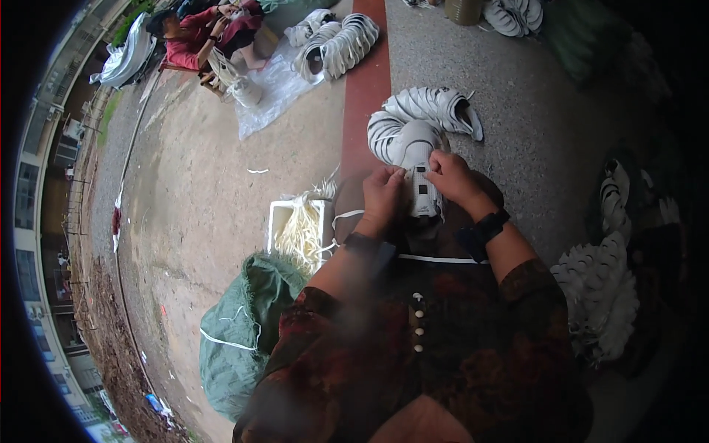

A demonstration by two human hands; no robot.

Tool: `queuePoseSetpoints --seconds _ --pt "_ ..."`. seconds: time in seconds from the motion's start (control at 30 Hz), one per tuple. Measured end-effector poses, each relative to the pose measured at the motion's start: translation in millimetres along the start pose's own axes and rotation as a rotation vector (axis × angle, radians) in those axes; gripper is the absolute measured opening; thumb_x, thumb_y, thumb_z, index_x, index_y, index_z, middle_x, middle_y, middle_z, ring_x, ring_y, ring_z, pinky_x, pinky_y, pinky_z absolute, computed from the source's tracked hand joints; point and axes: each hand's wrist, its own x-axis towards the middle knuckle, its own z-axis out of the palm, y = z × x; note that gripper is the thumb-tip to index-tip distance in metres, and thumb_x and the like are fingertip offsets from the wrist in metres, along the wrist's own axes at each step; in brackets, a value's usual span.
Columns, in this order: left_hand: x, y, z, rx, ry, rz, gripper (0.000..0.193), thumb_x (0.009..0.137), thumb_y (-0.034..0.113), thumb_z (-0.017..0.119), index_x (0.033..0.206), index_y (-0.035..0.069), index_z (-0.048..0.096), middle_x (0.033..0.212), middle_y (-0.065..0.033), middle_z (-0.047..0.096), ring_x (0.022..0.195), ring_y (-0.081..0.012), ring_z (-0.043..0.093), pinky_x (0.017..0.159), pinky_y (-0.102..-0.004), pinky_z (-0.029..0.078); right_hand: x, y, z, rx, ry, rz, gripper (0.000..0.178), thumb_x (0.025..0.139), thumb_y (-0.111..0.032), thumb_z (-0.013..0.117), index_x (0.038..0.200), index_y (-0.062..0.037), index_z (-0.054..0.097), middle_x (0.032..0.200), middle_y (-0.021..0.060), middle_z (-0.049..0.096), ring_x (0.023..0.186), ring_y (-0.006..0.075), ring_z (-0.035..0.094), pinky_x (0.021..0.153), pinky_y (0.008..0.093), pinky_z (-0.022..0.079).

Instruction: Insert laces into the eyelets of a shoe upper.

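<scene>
A white and grey shoe upper lies over my lap, with its tongue and dark eyelet area facing me. My left hand grips its left edge, thumb and fingers pressed together. On the right side, my right hand pinches the upper near the top of its opening. Whether a lace end is between the fingers is too small to make out. A white lace runs out beside my left wrist. Just beyond my hands, a curved row of nested white shoe uppers lies on the ground.
A white foam box full of pale laces stands to my left, beside a green woven sack. More stacked uppers lie at right and others far ahead. A seated person in red works at far left.
</scene>
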Motion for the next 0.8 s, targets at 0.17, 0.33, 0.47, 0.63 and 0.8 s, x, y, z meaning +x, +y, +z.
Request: queuePoseSetpoints --seconds 0.17,0.33,0.47,0.63,0.8 --pt "6.8 11.0 -6.9 0.319 -0.074 0.176 0.016 0.083 0.016 0.064 0.084 0.000 0.065 0.069 -0.0079 0.064 0.062 -0.0146 0.059 0.061 -0.0289 0.046 2.8 -11.3 -6.0 -0.213 -0.067 0.005 0.023 0.070 -0.018 0.071 0.074 -0.0034 0.053 0.071 0.0169 0.060 0.072 0.0389 0.059 0.062 0.0451 0.046" --pt "3.3 15.4 -15.0 0.536 -0.192 0.089 0.014 0.082 0.012 0.065 0.082 -0.002 0.065 0.075 -0.0064 0.065 0.068 -0.0101 0.058 0.063 -0.0272 0.048 1.2 -20.0 0.3 -0.486 -0.110 -0.199 0.009 0.074 -0.011 0.064 0.077 -0.0039 0.060 0.076 0.0180 0.062 0.077 0.0370 0.061 0.068 0.0452 0.049" --pt "4.1 27.3 -11.9 0.690 -0.231 0.123 0.017 0.081 0.015 0.065 0.084 -0.002 0.066 0.074 -0.0106 0.066 0.069 -0.0136 0.061 0.065 -0.0287 0.049 -0.2 -16.8 9.1 -0.554 -0.090 -0.230 0.002 0.074 -0.007 0.058 0.074 -0.0052 0.060 0.075 0.0168 0.063 0.077 0.0356 0.061 0.069 0.0447 0.050" --pt "11.1 28.7 -11.9 0.821 -0.229 0.180 0.020 0.080 0.019 0.066 0.086 0.000 0.067 0.078 -0.0155 0.066 0.071 -0.0232 0.065 0.067 -0.0318 0.049 1.9 -26.1 9.5 -0.580 -0.078 -0.180 0.005 0.072 -0.005 0.056 0.072 -0.0068 0.061 0.074 0.0154 0.063 0.076 0.0349 0.061 0.068 0.0450 0.050" --pt "22.4 16.2 -10.8 0.984 -0.219 0.448 0.008 0.078 0.013 0.061 0.075 0.007 0.064 0.079 -0.0127 0.062 0.077 -0.0312 0.060 0.068 -0.0393 0.048 6.1 -16.0 9.0 -0.488 -0.050 -0.157 0.005 0.075 -0.009 0.059 0.073 -0.0060 0.062 0.076 0.0167 0.063 0.078 0.0359 0.062 0.069 0.0456 0.049"
